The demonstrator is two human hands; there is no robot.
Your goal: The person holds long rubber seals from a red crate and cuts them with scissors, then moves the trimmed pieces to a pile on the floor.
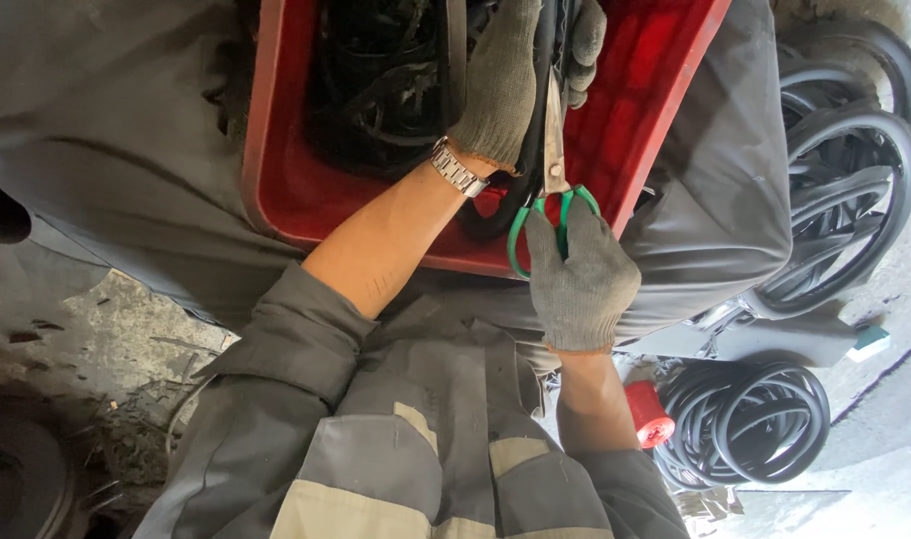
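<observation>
Over red crate (276, 150) — right hand (580, 284) fingers grip green scissors (553, 190), left hand (500, 85) clasps black rubber strip (535, 120).

Glossy red plastic crate (276, 150), upper centre; matt knitted grey cloth gloves; dull metal scissors (553, 150), green plastic handles; matt black rubber rings (745, 419), lower right.

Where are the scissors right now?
In the head view, the green-handled scissors sit just right of centre, gripped by the gloved right hand, blades pointing up over the red tray beside the gloved left hand.
</observation>
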